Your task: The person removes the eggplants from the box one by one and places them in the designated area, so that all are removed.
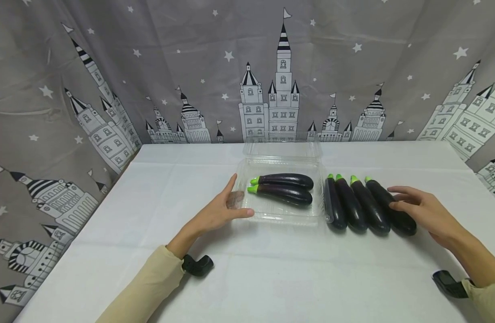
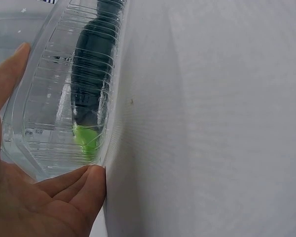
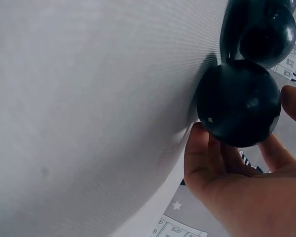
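Container (image 1: pixel 280 211), clear and hinged, lay open on the tabletop (image 1: pixel 247 282) with two eggplants (image 1: pixel 285 195) inside. Four loose eggplants (image 1: pixel 370 207) formed a row at its 3 o'clock. Left hand (image 1: pixel 215 212), thumb and fingers spread apart, touched the container at 8 o'clock. Right hand (image 1: pixel 431 214) gripped the outermost eggplant (image 1: pixel 399 220) at the row's 3 o'clock.

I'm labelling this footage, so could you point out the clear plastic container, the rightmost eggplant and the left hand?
Clear plastic container (image 1: pixel 279 211): head view, bare floor near its front edge.
Rightmost eggplant (image 3: pixel 239 104): right wrist view, middle of its rounded end.
Left hand (image 1: pixel 216 212): head view, back of the hand.
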`<state>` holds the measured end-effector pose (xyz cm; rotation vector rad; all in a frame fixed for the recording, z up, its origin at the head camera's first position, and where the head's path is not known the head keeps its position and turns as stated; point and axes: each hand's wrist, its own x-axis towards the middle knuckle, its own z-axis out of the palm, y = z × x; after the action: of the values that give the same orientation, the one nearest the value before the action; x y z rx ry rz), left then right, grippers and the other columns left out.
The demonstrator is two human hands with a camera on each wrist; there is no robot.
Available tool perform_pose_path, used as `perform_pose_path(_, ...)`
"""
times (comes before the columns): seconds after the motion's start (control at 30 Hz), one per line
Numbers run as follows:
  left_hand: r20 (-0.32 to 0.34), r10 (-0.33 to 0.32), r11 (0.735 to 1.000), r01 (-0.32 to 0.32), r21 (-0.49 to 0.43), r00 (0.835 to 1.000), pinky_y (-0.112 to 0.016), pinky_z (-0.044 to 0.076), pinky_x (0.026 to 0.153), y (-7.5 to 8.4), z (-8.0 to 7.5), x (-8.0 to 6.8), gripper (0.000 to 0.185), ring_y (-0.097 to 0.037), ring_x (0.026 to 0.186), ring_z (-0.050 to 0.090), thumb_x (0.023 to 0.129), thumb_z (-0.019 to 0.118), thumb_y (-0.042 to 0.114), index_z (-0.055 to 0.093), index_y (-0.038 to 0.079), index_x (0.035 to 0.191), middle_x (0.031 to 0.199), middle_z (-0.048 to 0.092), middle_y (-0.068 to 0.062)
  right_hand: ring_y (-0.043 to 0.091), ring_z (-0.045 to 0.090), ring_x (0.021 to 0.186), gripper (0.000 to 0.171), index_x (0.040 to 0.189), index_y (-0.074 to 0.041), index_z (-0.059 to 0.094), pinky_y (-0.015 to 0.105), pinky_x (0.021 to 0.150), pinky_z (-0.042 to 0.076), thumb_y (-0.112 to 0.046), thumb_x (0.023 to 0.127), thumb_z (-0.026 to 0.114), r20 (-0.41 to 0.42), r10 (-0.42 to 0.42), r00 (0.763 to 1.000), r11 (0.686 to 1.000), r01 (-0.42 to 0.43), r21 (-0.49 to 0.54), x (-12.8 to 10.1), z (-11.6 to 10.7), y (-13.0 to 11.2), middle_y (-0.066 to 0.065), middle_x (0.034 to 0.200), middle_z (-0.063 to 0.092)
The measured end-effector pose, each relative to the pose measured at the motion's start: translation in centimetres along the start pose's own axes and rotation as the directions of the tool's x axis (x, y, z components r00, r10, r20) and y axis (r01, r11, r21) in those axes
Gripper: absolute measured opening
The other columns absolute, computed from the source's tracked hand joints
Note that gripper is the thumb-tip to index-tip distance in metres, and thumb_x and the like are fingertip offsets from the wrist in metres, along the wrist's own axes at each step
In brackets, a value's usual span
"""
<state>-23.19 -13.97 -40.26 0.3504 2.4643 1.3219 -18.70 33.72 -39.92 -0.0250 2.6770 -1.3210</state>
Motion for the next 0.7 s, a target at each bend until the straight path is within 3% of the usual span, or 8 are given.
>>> perform_pose_path(0.23,0.003,0.005,1.0,-0.005,0.005,1.0,-0.06,0.013,0.114,0.05,-0.02,-0.01,0.12,-0.033,0.148,0.011,0.078,0.079,0.054,-0.004,0.023,0.16,0.162,0.015,-0.017,0.041,0.048,0.116,0.056,0.147,0.008,0.035,0.052,0.087,0.042,-0.017,0.1,0.056,-0.003,-0.017,1.0,0.999,0.016,-0.04,-0.04,0.04,0.11,0.038,0.138,0.041)
perform_pose_path(0.4,0.004,0.0,1.0,0.0,0.005,1.0,-0.06,0.013,0.114,-0.04,-0.02,0.05,0.12,-0.034,0.148,0.011,0.078,0.079,0.053,-0.004,0.023,0.16,0.161,0.016,-0.018,0.039,0.047,0.116,0.055,0.146,0.008,0.036,0.056,0.089,0.041,-0.017,0.101,0.055,-0.006,-0.021,1.0,0.999,0.021,-0.033,-0.08,0.13,0.08,0.037,0.138,0.042)
perform_pose_path(0.7,0.008,-0.004,1.0,0.004,-0.005,1.0,-0.059,0.013,0.114,-0.05,-0.03,0.05,0.119,-0.033,0.148,0.011,0.079,0.079,0.052,-0.005,0.026,0.16,0.161,0.016,-0.017,0.051,0.041,0.124,0.054,0.148,0.008,0.033,0.067,0.095,0.035,-0.017,0.103,0.05,-0.001,-0.022,1.0,1.0,0.022,-0.001,-0.2,0.24,-0.11,0.04,0.14,0.039)
